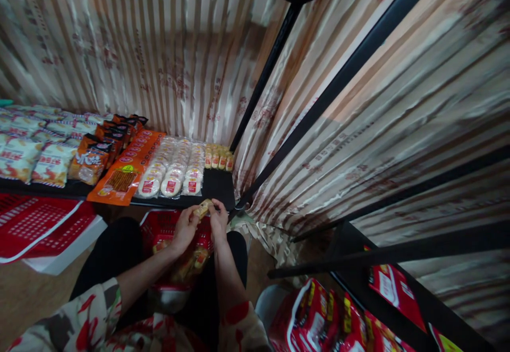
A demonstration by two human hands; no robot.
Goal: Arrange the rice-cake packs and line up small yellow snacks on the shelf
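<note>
Both my hands hold one small yellow-wrapped snack packet [203, 208] just in front of the black shelf's edge. My left hand [186, 228] grips its left end, and my right hand [219, 218] pinches the right end. Beneath them, between my knees, a red plastic basket [148, 226] contains several similar yellow packets [199, 259]. Past my hands, at the shelf's right corner, small yellow packets [219, 158] stand in short rows. Left of those lie rows of round white crackers [171, 174] in clear wrapping. The print on the held packet is too blurred to read.
Farther left on the black shelf [219, 184] are an orange flat bag [129, 168], orange-brown bags [90, 158] and white snack bags [53, 160]. Another red basket [43, 224] is at lower left. Red packages [314, 315] fill the lower right. Black metal posts [319, 112] cross before striped curtains.
</note>
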